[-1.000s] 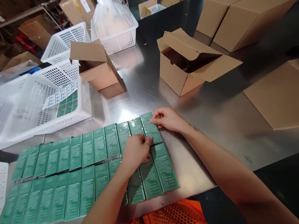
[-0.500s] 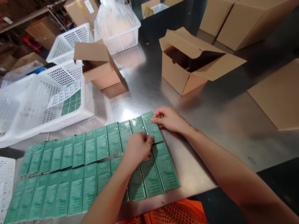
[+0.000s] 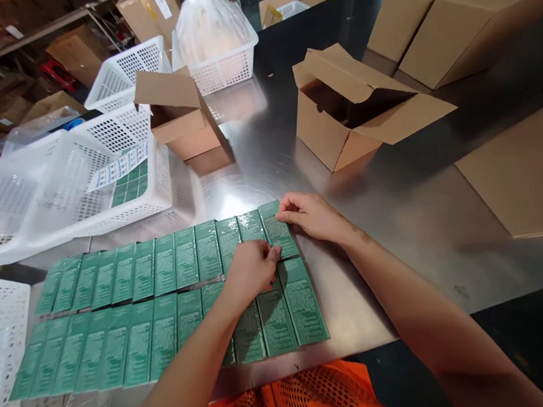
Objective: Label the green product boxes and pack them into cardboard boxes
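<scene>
Two rows of flat green boxes (image 3: 145, 270) with fine pale print lie side by side on the metal table, some with a glossy surface. My left hand (image 3: 252, 267) rests over the right part of the rows, its thumb and fingers pinched at the lower left of the far row's end box (image 3: 278, 228). At that box's upper right corner, my right hand (image 3: 313, 217) is closed in a pinch, thumb against index finger. Anything thin between the fingertips of either hand is too small to make out. My left hand and forearm hide parts of several boxes.
White baskets (image 3: 150, 201) stand at the left, one holding green boxes and a printed sheet. Behind the rows is a small open carton (image 3: 194, 134); a larger open carton (image 3: 325, 132) stands right of it. Closed cartons (image 3: 470, 28) sit far right. A bagged load (image 3: 211, 28) fills another basket.
The view has shifted slightly. Both hands keep almost the same pinch at the same end box, and the boxes lie as before.
</scene>
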Motion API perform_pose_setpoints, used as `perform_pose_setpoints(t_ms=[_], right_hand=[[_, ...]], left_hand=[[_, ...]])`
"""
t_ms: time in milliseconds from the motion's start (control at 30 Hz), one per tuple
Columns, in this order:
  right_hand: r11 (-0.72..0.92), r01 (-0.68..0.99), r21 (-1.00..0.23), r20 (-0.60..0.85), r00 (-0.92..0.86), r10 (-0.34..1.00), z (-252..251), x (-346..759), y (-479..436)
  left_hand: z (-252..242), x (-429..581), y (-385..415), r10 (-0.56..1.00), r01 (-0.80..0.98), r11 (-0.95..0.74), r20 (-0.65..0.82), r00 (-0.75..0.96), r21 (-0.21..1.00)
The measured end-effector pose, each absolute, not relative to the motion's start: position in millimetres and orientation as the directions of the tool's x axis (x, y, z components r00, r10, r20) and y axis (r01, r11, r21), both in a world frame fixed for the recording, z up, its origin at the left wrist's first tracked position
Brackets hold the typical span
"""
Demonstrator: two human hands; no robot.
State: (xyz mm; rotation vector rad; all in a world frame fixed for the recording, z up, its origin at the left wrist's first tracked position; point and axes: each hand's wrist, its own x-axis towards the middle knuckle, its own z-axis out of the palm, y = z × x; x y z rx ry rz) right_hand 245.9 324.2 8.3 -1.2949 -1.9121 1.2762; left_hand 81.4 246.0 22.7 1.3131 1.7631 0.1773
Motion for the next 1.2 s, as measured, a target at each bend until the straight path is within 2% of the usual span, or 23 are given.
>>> perform_pose_setpoints(t_ms=[900,1200], right_hand=[[0.116,0.498,-0.860,-0.149,-0.461,0.875,15.0,249.3,322.0],[0.115,0.523,-0.845,-0.178,-0.477,0.861,17.5,250.1,320.7]], left_hand=[[26.1,81.0,241.9,0.855,0.756,0.344,-0.518,-0.009,0.556],[28.0,84.5,237.0,0.894,0.837,0.252,-0.448,-0.010,0.485]])
